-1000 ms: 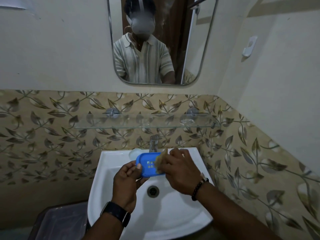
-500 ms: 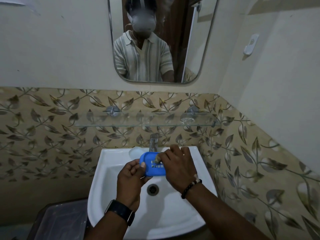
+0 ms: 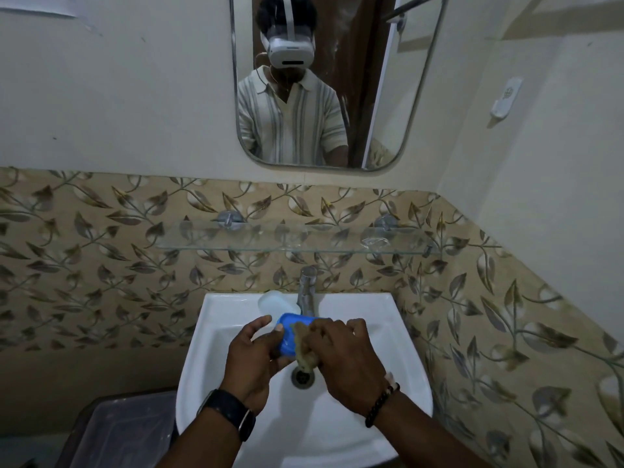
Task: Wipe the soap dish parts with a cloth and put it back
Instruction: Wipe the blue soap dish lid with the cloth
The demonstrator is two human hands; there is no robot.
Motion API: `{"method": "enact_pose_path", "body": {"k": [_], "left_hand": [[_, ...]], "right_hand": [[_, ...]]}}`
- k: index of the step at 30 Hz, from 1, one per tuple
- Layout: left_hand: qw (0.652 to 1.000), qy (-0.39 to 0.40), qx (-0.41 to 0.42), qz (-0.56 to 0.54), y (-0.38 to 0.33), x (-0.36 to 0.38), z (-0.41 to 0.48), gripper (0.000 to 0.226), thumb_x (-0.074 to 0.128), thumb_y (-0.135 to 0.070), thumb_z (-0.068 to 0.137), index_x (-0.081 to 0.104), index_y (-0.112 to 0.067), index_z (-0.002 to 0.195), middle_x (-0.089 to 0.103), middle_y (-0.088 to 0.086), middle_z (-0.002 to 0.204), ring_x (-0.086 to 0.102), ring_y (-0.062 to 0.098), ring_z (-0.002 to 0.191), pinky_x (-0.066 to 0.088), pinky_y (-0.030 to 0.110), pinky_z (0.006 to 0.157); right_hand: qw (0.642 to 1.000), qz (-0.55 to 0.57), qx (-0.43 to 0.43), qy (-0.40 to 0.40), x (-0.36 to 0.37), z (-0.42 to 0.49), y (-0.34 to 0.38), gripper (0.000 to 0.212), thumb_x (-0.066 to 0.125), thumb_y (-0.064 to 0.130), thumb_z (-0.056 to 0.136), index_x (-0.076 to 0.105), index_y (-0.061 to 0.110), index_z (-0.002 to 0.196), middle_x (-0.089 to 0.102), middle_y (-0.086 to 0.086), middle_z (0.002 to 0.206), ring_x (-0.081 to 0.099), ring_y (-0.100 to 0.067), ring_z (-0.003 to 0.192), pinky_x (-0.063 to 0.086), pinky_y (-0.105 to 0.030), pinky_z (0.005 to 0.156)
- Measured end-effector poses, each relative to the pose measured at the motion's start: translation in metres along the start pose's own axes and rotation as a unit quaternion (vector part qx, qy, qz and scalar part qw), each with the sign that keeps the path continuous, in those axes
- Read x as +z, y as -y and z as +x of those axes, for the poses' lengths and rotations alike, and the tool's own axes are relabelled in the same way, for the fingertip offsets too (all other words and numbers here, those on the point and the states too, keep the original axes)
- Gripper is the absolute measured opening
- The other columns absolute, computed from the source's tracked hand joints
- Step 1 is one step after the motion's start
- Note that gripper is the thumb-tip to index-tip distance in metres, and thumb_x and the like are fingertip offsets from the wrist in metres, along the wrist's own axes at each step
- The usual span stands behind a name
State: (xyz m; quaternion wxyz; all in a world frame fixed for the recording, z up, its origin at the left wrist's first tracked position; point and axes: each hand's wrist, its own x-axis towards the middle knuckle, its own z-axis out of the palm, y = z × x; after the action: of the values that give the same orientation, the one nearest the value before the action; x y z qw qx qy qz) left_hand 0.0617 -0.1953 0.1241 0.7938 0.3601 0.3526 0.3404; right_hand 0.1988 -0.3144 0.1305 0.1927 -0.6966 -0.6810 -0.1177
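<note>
Nearest, at lower left, a dark bin with a clear plastic lid [image 3: 114, 430] beside the white sink [image 3: 398, 376]. Above the basin, left hand [image 3: 251, 358], watch [image 3: 233, 415] on its wrist, curled around the left end of the blue soap dish part [image 3: 287, 336], thumb on the upper rim, fingers underneath. Right hand [image 3: 347, 359], beaded bracelet [image 3: 383, 405] on its wrist, closed on a yellowish-brown cloth [image 3: 304, 349], pressing it against the right side of the blue part; a fold of cloth hanging down toward the drain [image 3: 303, 376]. Blue part held tilted over the middle of the basin, just in front of the chrome tap [image 3: 306, 292]. Behind, on the sink's back ledge left of the tap, a pale translucent piece [image 3: 271, 298], lying apart from the blue one. Farther up, a glass shelf [image 3: 270, 241] on the leaf-patterned tiles, then a mirror [image 3: 388, 96] showing a person in a striped shirt.
</note>
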Motion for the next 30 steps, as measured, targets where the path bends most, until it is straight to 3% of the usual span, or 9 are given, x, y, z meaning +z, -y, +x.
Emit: {"method": "enact_pose_path", "body": {"k": [4,7,9,11,13,16,21,26,30], "left_hand": [[0.998,0.044,-0.029,0.015,-0.012,-0.001,-0.008,0.033,0.06,-0.005,0.096,0.063,-0.025,0.122,0.072,0.025,0.11,0.073,0.031,0.076,0.064,0.039,0.068],[0.978,0.125,-0.072,0.151,-0.021,-0.007,-0.014,0.024,0.056,-0.033,0.1,0.072,-0.029,0.117,0.065,0.013,0.123,0.068,0.028,0.096,0.061,0.043,0.085],[0.946,0.155,-0.026,0.283,-0.021,-0.016,-0.013,0.031,0.05,-0.05,0.098,0.071,-0.037,0.116,0.062,-0.007,0.126,0.059,0.019,0.116,0.054,0.041,0.097],[0.933,0.189,0.041,0.303,-0.021,-0.022,-0.011,0.03,0.051,-0.05,0.098,0.071,-0.035,0.113,0.066,-0.007,0.123,0.059,0.017,0.118,0.048,0.039,0.103],[0.923,0.229,0.086,0.298,-0.021,-0.023,-0.012,0.031,0.053,-0.048,0.097,0.071,-0.023,0.101,0.071,-0.001,0.107,0.062,0.015,0.101,0.049,0.04,0.098],[0.903,0.201,0.172,0.337,-0.017,-0.019,-0.01,0.033,0.056,-0.05,0.09,0.07,-0.02,0.092,0.071,0.003,0.09,0.059,0.011,0.082,0.046,0.03,0.08],[0.849,0.195,0.264,0.414,-0.012,-0.009,-0.006,0.012,0.066,-0.032,0.091,0.073,-0.023,0.093,0.074,-0.003,0.089,0.068,0.017,0.083,0.055,0.029,0.075],[0.875,0.13,0.291,0.364,-0.014,-0.002,-0.011,0.02,0.065,-0.039,0.09,0.074,-0.022,0.091,0.072,-0.002,0.086,0.063,0.012,0.081,0.05,0.019,0.073],[0.868,0.143,0.279,0.386,-0.013,0.009,-0.011,0.013,0.067,-0.032,0.094,0.074,-0.022,0.093,0.073,-0.002,0.087,0.064,0.014,0.081,0.051,0.024,0.077]], "right_hand": [[0.992,0.122,-0.023,-0.024,-0.012,0.006,-0.004,0.049,0.069,-0.002,0.064,0.056,0.032,0.097,0.057,0.026,0.093,0.049,0.0,0.084,0.032,-0.032,0.078],[0.971,0.232,0.051,-0.011,-0.018,0.005,-0.012,0.04,0.066,-0.002,0.076,0.059,0.029,0.1,0.06,0.032,0.092,0.048,0.008,0.088,0.034,-0.027,0.079],[0.954,0.285,0.097,0.012,-0.021,0.004,-0.02,0.033,0.064,0.006,0.085,0.06,0.034,0.101,0.063,0.029,0.096,0.05,-0.001,0.09,0.038,-0.028,0.078],[0.94,0.32,0.116,0.011,-0.023,0.003,-0.027,0.034,0.062,0.01,0.089,0.06,0.042,0.102,0.064,0.022,0.099,0.054,-0.017,0.089,0.041,-0.033,0.08],[0.932,0.34,0.126,-0.001,-0.024,0.004,-0.032,0.035,0.062,0.012,0.089,0.063,0.043,0.104,0.065,0.019,0.101,0.056,-0.013,0.089,0.044,-0.039,0.084],[0.94,0.319,0.122,-0.02,-0.022,0.006,-0.025,0.036,0.061,0.012,0.089,0.064,0.042,0.11,0.064,0.021,0.105,0.058,-0.007,0.098,0.044,-0.039,0.088],[0.971,0.225,0.006,-0.076,-0.021,0.014,0.003,0.041,0.057,0.004,0.086,0.065,0.03,0.117,0.066,0.015,0.12,0.057,-0.011,0.115,0.043,-0.043,0.093],[0.96,0.23,0.064,-0.149,-0.018,0.001,-0.03,0.04,0.054,0.011,0.088,0.067,0.03,0.121,0.068,0.016,0.119,0.058,-0.009,0.115,0.048,-0.045,0.092],[0.957,0.224,0.055,-0.174,-0.022,0.007,-0.009,0.036,0.051,0.012,0.088,0.07,0.024,0.117,0.067,0.016,0.124,0.056,-0.007,0.119,0.044,-0.038,0.1]]}}
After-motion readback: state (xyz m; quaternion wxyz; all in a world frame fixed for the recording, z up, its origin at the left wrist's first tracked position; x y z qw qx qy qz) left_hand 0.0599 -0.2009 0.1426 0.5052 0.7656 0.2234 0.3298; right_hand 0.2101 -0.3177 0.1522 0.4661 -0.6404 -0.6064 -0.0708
